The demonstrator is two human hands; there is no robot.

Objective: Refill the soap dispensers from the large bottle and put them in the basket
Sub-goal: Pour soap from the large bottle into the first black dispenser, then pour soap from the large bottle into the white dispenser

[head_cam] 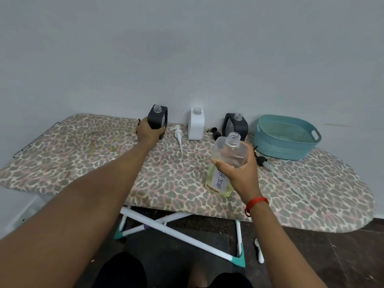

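Pale grey wall backs a leopard-print ironing board (83, 152) that spans the middle of the frame and carries everything for the job.

At centre left, the left hand (149, 134) is stretched out to the far edge, its fingers curled round the lower part of a dark dispenser (157, 118) that stands upright with its neck open. Just right of it a white pump (179, 136) lies flat on the cover. Next comes a white dispenser (196, 126), upright against the wall and also uncapped, then a small black pump (215, 132) lying beside a second dark dispenser (235, 126), likewise open at the top.

Right of centre and nearer the camera, the right hand (239, 173) grips the large bottle (226, 161) round its middle, thumb across the front. The bottle is uncapped, roughly upright, with yellowish soap in its lower part. A long-tubed black pump (268, 163) lies to its right. At the upper right of the board sits the teal basket (291, 150), with nothing showing inside it.

My reading is that the task is at an early stage: the pumps are off, but no pouring is under way and no dispenser is in the basket. How full each dispenser is cannot be told. All three seem to need filling, recapping and moving over.
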